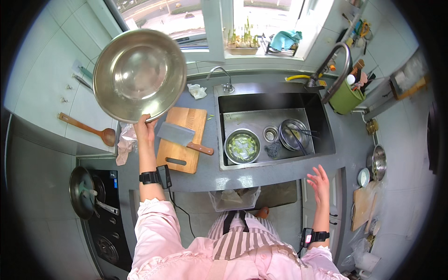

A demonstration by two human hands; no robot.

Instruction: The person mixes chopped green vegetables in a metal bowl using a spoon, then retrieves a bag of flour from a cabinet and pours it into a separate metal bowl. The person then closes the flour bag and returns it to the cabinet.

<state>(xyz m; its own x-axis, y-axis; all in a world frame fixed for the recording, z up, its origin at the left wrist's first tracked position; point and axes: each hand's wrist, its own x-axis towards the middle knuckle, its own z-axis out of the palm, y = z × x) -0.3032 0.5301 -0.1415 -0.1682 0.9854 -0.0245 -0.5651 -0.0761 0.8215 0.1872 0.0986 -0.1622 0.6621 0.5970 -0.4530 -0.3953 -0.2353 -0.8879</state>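
My left hand (145, 130) grips the near rim of a large stainless steel basin (140, 75), raised above the counter with its inside facing me. Below it, a cleaver (176, 134) with a wooden handle lies across a wooden cutting board (178, 154). My right hand (319, 182) is in the air just off the counter's front edge at the right, fingers apart, holding nothing. In the sink (245, 113) stands a metal bowl (242, 146) with cut green pieces in liquid. Nested bowls (294, 134) with chopsticks sit to its right, a dark mesh scourer (272, 149) between them.
A small tap (228, 87) and a tall dark faucet (341, 63) rise behind the sink. A green utensil holder (346, 98) stands at the back right. A frying pan (81, 192) is on the hob at left. A wooden spatula (106, 136) hangs above a plastic bag (126, 140).
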